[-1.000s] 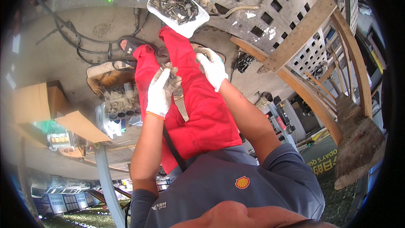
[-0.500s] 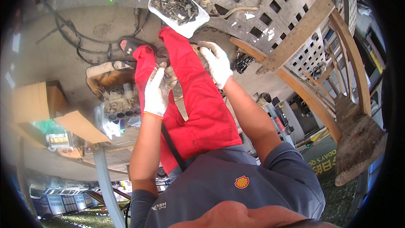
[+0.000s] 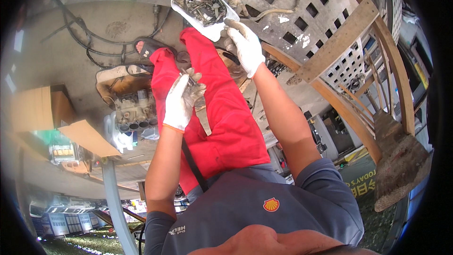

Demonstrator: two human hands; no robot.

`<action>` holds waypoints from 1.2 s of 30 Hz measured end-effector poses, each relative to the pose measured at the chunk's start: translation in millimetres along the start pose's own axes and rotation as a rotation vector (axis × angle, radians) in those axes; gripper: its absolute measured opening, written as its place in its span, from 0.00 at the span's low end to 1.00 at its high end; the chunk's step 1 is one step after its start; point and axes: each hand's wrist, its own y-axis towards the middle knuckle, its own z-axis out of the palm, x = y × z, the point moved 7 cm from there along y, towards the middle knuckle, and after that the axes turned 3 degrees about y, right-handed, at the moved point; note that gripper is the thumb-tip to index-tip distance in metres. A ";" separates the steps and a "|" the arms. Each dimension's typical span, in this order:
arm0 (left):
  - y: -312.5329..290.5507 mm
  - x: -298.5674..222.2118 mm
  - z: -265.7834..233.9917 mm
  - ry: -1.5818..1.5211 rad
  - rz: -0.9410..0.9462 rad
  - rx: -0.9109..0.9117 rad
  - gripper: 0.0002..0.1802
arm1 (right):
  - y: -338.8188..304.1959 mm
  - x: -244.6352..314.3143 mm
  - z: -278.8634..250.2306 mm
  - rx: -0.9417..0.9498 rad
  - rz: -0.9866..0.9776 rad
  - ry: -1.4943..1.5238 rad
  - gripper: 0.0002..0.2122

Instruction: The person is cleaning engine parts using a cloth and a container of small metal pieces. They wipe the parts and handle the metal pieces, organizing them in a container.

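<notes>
My left hand (image 3: 181, 104), in a white work glove with a dirty grey palm, is turned up over my red trouser leg. Its fingers curl around something small and greyish, too unclear to name. My right hand (image 3: 246, 49), gloved the same way, reaches forward, its fingers loosely bent and apart. Those fingertips are at the near right corner of a white plastic tub (image 3: 212, 30); whether they touch the rim I cannot tell. Inside the tub lies a heap of dark bolts and small metal parts (image 3: 198, 2).
A wooden chair (image 3: 337, 38) lies tipped on the right. At left are an engine block (image 3: 134, 113), an open cardboard box (image 3: 33, 111) and black cables (image 3: 89, 47). Beyond the tub, a grey slotted panel (image 3: 302, 7) carries a bent metal pipe (image 3: 278, 12).
My right hand has moved forward and left, from beside my knee to the tub's corner. The left hand stays over my leg with its fingers curled. The whole view has shifted slightly.
</notes>
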 end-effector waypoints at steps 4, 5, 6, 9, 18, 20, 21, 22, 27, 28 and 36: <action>0.7 1.2 3.0 -0.058 -0.015 0.024 0.23 | 7.0 -0.4 -1.2 0.052 -0.004 -0.066 0.20; 1.5 1.6 3.6 -0.065 -0.016 0.030 0.23 | 5.9 -1.5 -1.1 0.021 0.054 -0.042 0.20; 1.5 1.6 4.1 -0.067 -0.019 0.031 0.23 | 2.9 -1.5 0.1 -0.010 0.112 -0.018 0.19; 0.0 2.5 5.8 -0.070 -0.024 0.037 0.23 | 3.2 -7.3 1.5 -0.021 0.113 -0.021 0.18; -1.5 -1.9 12.7 -0.003 -0.030 0.036 0.18 | -42.6 -33.4 16.8 0.081 0.298 -0.066 0.15; 1.3 -0.3 11.1 0.001 -0.036 0.104 0.17 | -55.3 -42.9 22.4 0.173 0.335 0.132 0.19; 2.6 1.5 9.1 -0.006 -0.034 0.098 0.17 | -61.7 -46.6 25.9 0.168 0.367 0.320 0.21; 1.4 1.9 11.6 -0.008 -0.036 0.087 0.18 | -69.9 -47.5 33.9 0.159 0.400 0.513 0.23; -3.8 0.5 19.2 -0.043 -0.025 0.020 0.19 | -77.6 -43.7 45.4 0.266 0.443 0.915 0.31; -3.1 0.7 18.3 -0.049 -0.021 0.024 0.19 | -77.7 -42.4 45.5 0.264 0.447 0.929 0.30; -1.2 0.9 11.9 -0.036 -0.001 0.055 0.20 | -75.5 -23.4 47.1 0.332 0.421 1.012 0.25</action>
